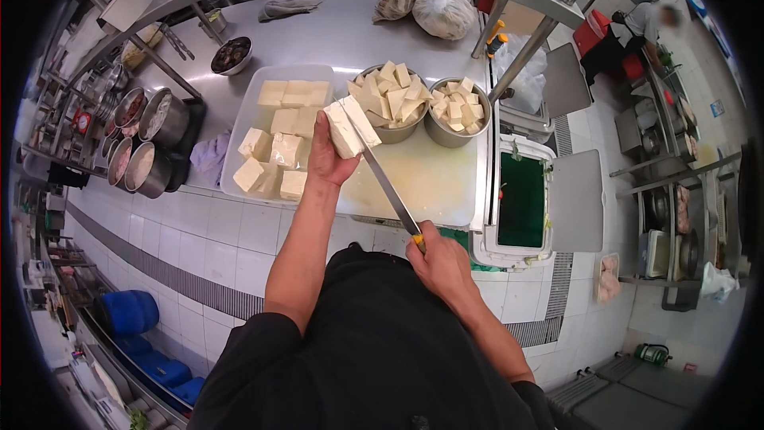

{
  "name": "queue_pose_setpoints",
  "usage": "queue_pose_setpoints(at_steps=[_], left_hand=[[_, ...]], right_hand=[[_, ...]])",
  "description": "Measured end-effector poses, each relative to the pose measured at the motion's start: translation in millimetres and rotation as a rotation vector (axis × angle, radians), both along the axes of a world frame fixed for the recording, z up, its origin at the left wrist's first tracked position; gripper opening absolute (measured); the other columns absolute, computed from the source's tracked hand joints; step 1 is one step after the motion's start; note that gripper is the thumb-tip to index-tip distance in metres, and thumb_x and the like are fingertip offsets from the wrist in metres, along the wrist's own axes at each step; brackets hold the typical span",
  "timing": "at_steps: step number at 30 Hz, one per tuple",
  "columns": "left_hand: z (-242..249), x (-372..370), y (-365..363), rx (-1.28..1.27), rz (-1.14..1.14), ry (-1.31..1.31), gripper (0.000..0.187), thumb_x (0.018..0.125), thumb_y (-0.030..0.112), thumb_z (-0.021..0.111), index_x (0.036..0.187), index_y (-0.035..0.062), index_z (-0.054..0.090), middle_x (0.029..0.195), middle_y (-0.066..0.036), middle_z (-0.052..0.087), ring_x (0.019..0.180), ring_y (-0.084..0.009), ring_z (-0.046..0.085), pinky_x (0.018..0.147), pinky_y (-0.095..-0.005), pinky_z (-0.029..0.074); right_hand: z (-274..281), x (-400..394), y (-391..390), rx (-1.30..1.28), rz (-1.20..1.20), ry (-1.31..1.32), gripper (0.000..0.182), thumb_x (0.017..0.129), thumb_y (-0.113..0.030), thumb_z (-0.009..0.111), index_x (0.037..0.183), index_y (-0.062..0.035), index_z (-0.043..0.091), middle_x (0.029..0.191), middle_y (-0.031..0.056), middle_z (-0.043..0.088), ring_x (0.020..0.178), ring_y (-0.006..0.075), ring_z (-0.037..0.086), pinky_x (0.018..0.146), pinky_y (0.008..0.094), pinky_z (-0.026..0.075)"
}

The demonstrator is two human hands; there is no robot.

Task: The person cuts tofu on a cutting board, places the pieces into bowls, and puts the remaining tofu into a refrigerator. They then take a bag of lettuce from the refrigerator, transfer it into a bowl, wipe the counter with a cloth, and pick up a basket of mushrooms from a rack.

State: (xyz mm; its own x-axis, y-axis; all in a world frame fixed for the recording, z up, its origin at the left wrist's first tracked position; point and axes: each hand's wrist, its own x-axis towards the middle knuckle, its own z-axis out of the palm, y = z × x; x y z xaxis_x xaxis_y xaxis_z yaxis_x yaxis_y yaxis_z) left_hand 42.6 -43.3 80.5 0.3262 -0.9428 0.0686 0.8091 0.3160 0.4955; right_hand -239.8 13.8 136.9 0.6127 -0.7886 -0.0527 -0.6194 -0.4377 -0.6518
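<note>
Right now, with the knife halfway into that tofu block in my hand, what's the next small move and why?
Probably draw the knife the rest of the way through the tofu block, slowly. The left hand holds the block up in the air, the right hand grips the handle, and the blade already sits in the block near the palm. The cut pieces could then go into the metal bowl just beyond it.

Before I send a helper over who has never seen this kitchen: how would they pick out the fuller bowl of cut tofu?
Find the steel counter, then the white cutting board on it. Two metal bowls stand at its far edge; the fuller bowl is the left one, beside the white tray, heaped above its rim, unlike the right bowl.
</note>
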Motion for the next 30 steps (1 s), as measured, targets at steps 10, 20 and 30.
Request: queue_pose_setpoints(at_steps=[10,20,30], left_hand=[[-3,-19,2,0.013,-0.081,0.032,0.062,0.09,0.06,0.066,0.128,0.0118,0.062,0.117,-0.007,0.069,0.106,-0.0259,0.067,0.094,-0.0437,0.053],[-15,-36,-1,0.114,-0.101,0.002,0.06,0.091,0.059,0.065,0.131,0.0147,0.06,0.12,-0.003,0.068,0.109,-0.0209,0.066,0.094,-0.0435,0.053],[-89,-85,-17,0.783,0.027,-0.23,0.054,0.093,0.029,0.073,0.132,0.0,0.05,0.118,-0.012,0.064,0.104,-0.0253,0.066,0.09,-0.0409,0.056]], right_hand=[[-14,5,-5,0.015,0.014,0.051,0.025,0.096,-0.024,0.056,0.104,-0.0004,0.052,0.071,0.0225,0.066,0.069,0.0455,0.064,0.064,0.0557,0.048],[-33,0,-9,0.07,-0.008,0.077,0.028,0.095,-0.026,0.058,0.108,-0.0011,0.053,0.075,0.0266,0.066,0.072,0.048,0.063,0.065,0.056,0.048],[-17,-176,0,0.831,-0.244,0.182,0.033,0.092,-0.033,0.064,0.093,-0.0007,0.055,0.066,0.0179,0.059,0.061,0.0345,0.059,0.063,0.043,0.049]])
